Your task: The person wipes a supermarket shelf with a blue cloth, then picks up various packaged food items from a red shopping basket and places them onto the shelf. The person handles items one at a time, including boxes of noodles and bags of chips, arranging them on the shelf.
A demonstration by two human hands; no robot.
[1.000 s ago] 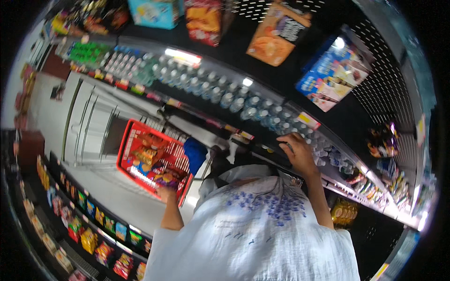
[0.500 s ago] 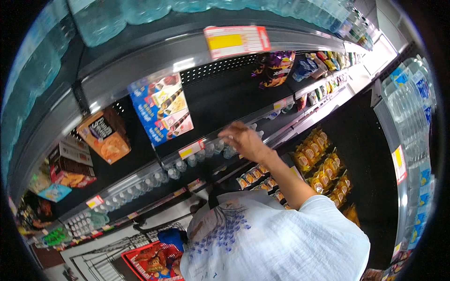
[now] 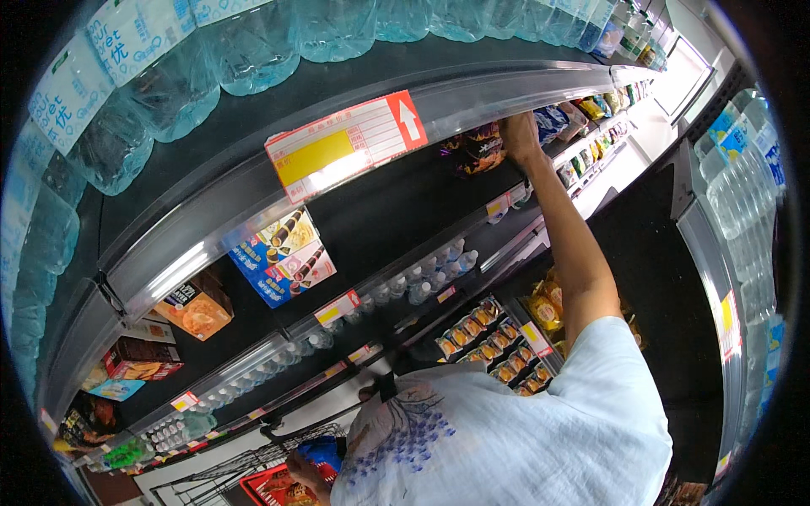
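My right arm stretches up to the far right of the shelf. My right hand (image 3: 518, 135) reaches in between a purple-and-black snack bag (image 3: 481, 152) and a blue-and-white bag (image 3: 550, 123). The shelf lip and the hand's angle hide its fingers, so I cannot see what they grip. Low at the left, my left hand (image 3: 305, 476) is closed against a shiny blue packet (image 3: 322, 453). Just below it is a red basket (image 3: 253, 487) with packaged food inside, partly covered by my shirt.
Large water bottles (image 3: 253, 51) line the shelf above, behind a price tag (image 3: 346, 143). A blue wafer-roll box (image 3: 283, 261) and an orange biscuit box (image 3: 196, 308) stand left. Small bottles (image 3: 422, 282) and yellow bread packs (image 3: 547, 304) sit lower. More bottles (image 3: 742, 202) rise at right.
My right hand has gone from mid-air before the shelf up and right, in beside the purple snack bag. My left hand now shows at the blue packet. The view has shifted.
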